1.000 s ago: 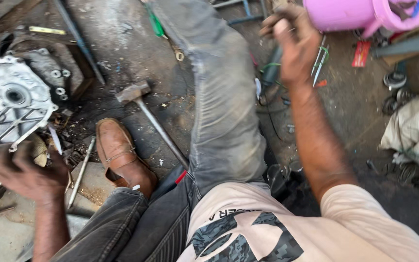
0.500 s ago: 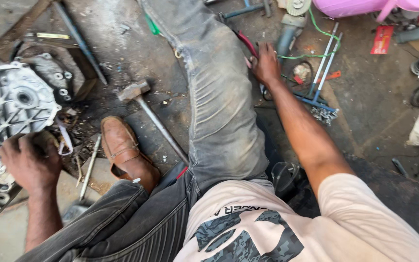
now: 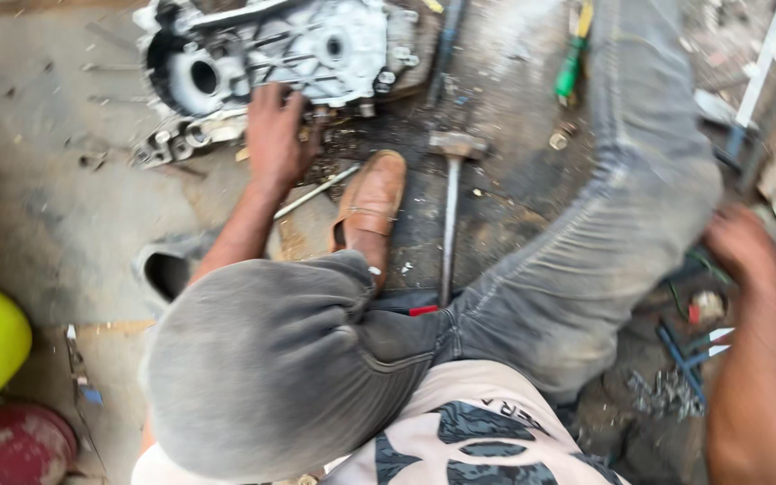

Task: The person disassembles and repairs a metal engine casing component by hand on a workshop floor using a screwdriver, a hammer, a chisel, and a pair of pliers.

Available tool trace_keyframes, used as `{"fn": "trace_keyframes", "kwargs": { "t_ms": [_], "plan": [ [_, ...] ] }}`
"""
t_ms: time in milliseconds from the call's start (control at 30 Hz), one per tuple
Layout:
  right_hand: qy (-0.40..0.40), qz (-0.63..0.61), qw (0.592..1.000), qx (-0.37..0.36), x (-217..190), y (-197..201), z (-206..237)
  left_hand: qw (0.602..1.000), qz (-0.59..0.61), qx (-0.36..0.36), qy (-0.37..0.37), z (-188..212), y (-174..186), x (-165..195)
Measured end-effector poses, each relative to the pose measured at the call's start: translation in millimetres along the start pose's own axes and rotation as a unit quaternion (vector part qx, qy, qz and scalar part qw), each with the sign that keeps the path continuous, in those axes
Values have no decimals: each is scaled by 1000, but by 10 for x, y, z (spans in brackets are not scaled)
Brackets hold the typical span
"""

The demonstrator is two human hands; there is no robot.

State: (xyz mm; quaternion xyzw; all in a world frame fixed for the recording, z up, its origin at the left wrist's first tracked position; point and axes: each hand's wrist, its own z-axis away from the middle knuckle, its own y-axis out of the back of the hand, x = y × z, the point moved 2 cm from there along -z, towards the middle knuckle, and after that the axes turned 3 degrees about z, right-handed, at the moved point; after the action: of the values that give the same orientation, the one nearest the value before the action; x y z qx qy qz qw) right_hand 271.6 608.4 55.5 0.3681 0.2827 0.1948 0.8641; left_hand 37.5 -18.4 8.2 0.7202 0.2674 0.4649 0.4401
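Our left hand (image 3: 273,135) lies flat, fingers spread and holding nothing, against the near edge of the grey cast-metal engine casing (image 3: 271,49) on the dirty floor at far left. Our right hand (image 3: 743,247) reaches into a blurred pile of small tools at right; we cannot tell its grip. A steel-handled hammer (image 3: 451,211) lies just right of our brown leather shoe (image 3: 370,202).
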Motion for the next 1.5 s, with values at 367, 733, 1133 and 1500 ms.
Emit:
{"fn": "trace_keyframes", "kwargs": {
  "t_ms": [367, 733, 1133, 1500],
  "plan": [
    [193, -514, 819, -166, -1419, 258, 761, 998, -45, 4, 51, -41, -161, -189],
    [147, -566, 641, -498, -3203, -2084, 675, 999, -9, 26, 43, 36, -300, -396],
    [90, -535, 599, -589, -3611, -2677, -25, 998, 24, 2, 60, 25, -224, -383],
    [81, -534, 578, -612, -3532, -2704, -453, 998, 19, 7, 61, 3, -197, -313]
  ]
}}
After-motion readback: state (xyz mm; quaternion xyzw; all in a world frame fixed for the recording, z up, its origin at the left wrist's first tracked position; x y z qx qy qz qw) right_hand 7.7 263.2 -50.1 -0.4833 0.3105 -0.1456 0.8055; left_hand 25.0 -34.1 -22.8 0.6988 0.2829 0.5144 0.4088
